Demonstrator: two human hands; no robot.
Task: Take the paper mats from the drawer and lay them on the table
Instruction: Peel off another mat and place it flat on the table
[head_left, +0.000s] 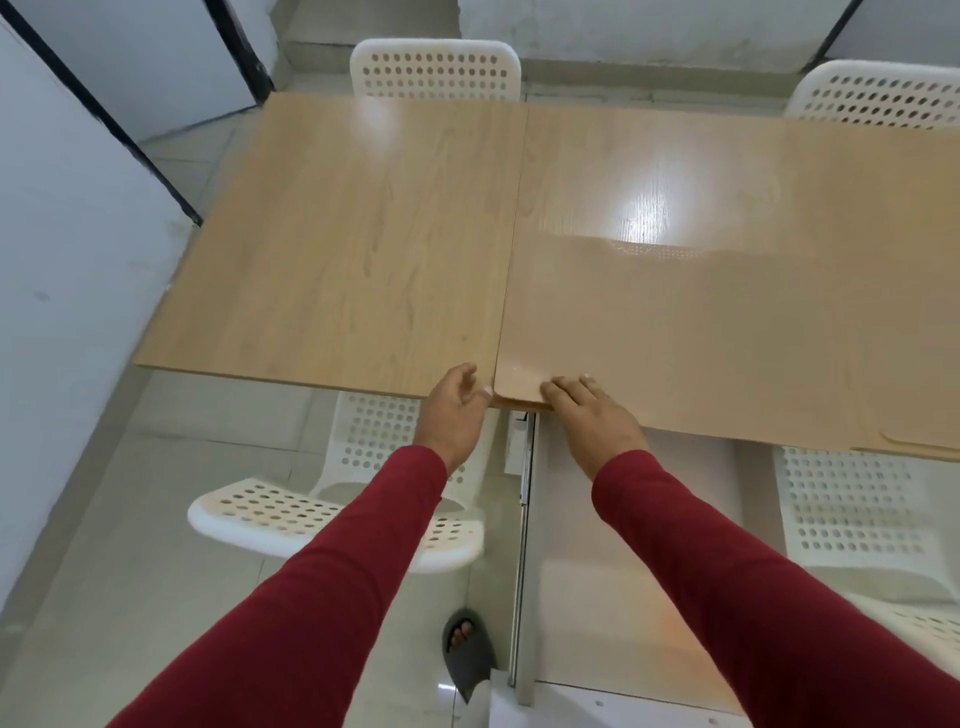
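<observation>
A large tan paper mat (701, 322) lies flat over the right half of the wooden table (337, 249), its left edge running down the table's middle. My right hand (592, 410) rests palm down on the mat's near left corner, fingers spread. My left hand (457, 410) hovers at the table's front edge just left of that corner, fingers loosely apart, holding nothing. Another mat's rounded corner (919, 441) shows at the far right front edge. The open white drawer (623, 597) sits below the table between my red sleeves.
White perforated chairs stand at the far side (436, 67) (878, 93) and near side (337, 519) (852, 509). A wall with black trim (78, 234) runs along the left. My foot in a dark sandal (465, 649) stands on the tiled floor.
</observation>
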